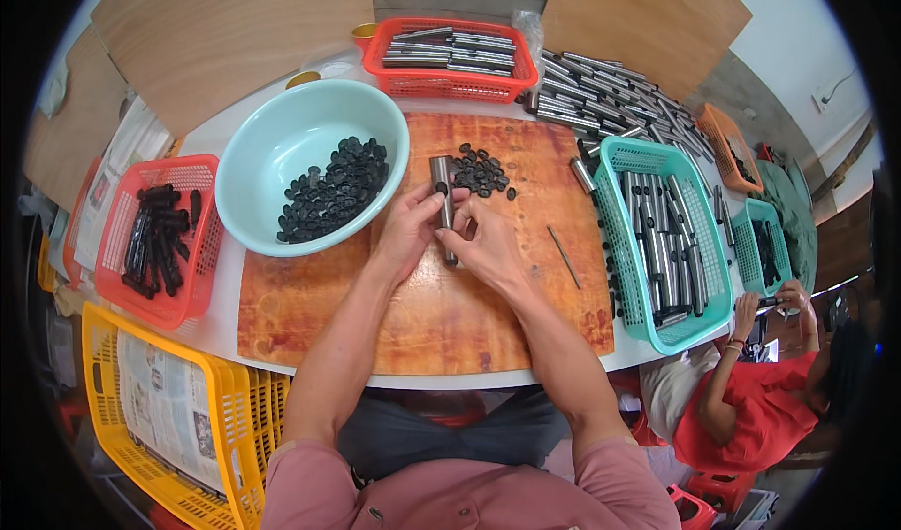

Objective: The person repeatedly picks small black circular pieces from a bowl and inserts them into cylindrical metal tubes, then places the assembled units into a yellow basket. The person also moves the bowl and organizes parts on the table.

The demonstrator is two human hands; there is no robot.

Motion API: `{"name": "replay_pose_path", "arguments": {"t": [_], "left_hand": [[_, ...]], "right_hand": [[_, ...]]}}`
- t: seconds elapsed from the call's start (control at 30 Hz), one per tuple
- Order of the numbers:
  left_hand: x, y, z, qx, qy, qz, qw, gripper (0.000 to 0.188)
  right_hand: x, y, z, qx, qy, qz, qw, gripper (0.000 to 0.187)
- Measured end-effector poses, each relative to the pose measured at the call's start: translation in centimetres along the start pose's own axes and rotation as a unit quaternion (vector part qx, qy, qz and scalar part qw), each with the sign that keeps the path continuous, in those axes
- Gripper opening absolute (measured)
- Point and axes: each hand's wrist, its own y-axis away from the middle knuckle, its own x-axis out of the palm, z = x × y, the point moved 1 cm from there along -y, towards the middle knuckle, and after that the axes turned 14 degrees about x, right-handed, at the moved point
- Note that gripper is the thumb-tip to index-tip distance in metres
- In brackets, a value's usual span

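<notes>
A shiny metal tube (pixel 440 169) with black parts stands nearly upright over the board, between my two hands. My left hand (pixel 405 233) is closed around its left side, with the thumb near a black spot on the tube. My right hand (pixel 488 246) pinches the tube's lower part from the right; whether a small piece is also between those fingers is hidden. Just beyond the hands lies a loose pile of small black oval pieces (pixel 483 173). To the left, a pale blue basin (pixel 246 187) holds many more of these black pieces (pixel 343 187).
A thin metal rod (pixel 564 257) lies on the stained wooden board (pixel 310 309). Tubes fill a green basket (pixel 718 291) at right and a red basket (pixel 450 87) behind; more tubes (pixel 610 93) are heaped far right. Black parts sit in a red basket (pixel 192 314). A co-worker (pixel 751 408) sits at right.
</notes>
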Motion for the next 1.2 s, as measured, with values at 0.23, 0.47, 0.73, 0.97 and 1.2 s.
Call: {"name": "replay_pose_path", "arguments": {"t": [0.23,0.47,0.73,0.97,1.2], "left_hand": [[-0.9,0.7,0.0,-0.011,0.021,-0.059,0.998,0.033],[-0.6,1.2,0.0,-0.040,0.051,-0.061,0.996,0.041],[0.3,1.5,-0.3,-0.059,0.061,-0.032,0.996,0.029],[-0.1,1.5,0.1,-0.065,0.079,-0.011,0.995,0.029],[0.1,1.5,0.1,-0.072,0.087,-0.017,0.993,0.030]], "right_hand": [[-3.3,-1.9,-1.9,-0.073,0.045,-0.175,0.981,0.017],[-5.0,-3.6,-5.7,-0.031,0.137,-0.219,0.966,0.020],[-4.4,-4.0,-5.7,-0.047,0.159,-0.224,0.960,0.015],[-4.2,-3.9,-4.8,0.045,0.142,-0.139,0.979,0.021],[-4.3,-3.6,-4.7,0.017,0.106,-0.177,0.978,0.020]]}}
